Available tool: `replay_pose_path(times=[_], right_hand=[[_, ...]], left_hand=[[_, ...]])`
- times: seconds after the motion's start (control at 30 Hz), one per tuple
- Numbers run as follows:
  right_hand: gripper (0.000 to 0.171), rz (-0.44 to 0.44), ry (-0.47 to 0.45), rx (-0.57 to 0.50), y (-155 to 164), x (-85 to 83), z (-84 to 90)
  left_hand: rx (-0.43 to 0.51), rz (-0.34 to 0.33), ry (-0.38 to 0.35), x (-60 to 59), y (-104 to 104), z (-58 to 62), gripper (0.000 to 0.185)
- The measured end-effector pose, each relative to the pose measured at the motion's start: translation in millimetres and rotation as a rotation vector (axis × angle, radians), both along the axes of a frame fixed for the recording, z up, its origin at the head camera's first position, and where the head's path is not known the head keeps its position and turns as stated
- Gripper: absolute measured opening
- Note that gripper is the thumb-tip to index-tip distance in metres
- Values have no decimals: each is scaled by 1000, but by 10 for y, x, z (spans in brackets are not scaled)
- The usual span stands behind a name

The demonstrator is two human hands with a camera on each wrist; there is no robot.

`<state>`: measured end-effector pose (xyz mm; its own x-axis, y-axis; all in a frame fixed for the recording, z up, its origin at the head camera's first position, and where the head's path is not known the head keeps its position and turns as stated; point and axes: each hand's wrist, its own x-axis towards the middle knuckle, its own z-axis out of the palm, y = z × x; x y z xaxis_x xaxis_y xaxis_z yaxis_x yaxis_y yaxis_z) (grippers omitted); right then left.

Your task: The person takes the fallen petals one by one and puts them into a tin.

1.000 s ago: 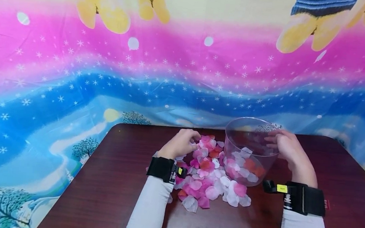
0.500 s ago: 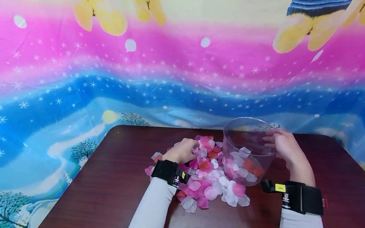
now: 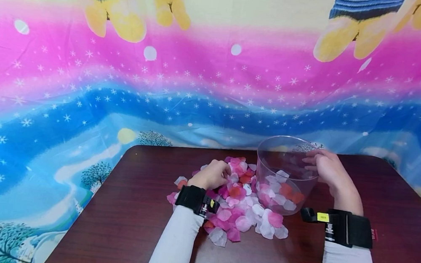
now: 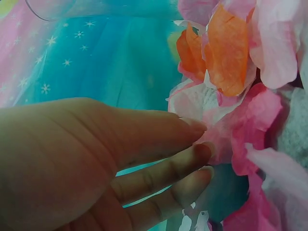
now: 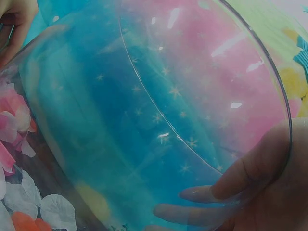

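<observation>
A heap of fabric flower petals (image 3: pixel 239 210) in pink, white and orange-red lies on the table. My left hand (image 3: pixel 212 174) is at the heap's left side; in the left wrist view its thumb and fingertips (image 4: pixel 190 126) come right up to a pale pink petal (image 4: pixel 216 132), with nothing plainly held between them. A clear plastic tub (image 3: pixel 287 168) stands tilted at the heap's right, with several petals (image 3: pixel 278 193) showing through its lower wall. My right hand (image 3: pixel 328 168) grips the tub's right side at the rim, thumb and fingers on the wall in the right wrist view.
The dark red-brown table (image 3: pixel 125 225) extends on both sides of the heap. Right behind its far edge hangs a printed cloth (image 3: pixel 207 84) with snowflakes and cartoon figures. Each wrist wears a black strap (image 3: pixel 351 227) with a small camera.
My left hand has come down and a little toward me onto the left part of the petal heap, then stayed almost still. The right hand and the tub keep their place.
</observation>
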<state>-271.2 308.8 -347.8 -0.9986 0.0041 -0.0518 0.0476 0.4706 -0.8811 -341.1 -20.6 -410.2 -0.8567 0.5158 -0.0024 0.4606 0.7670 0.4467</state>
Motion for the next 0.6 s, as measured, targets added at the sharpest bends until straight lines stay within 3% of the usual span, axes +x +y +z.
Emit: replay_pose_path(times=[0.4, 0.6], right_hand=[[57, -5, 0, 1, -7, 6, 8], [57, -6, 10, 9, -6, 5, -4]], left_hand=[[34, -1, 8, -19, 5, -14, 6], [60, -18, 44, -24, -47, 14, 7]])
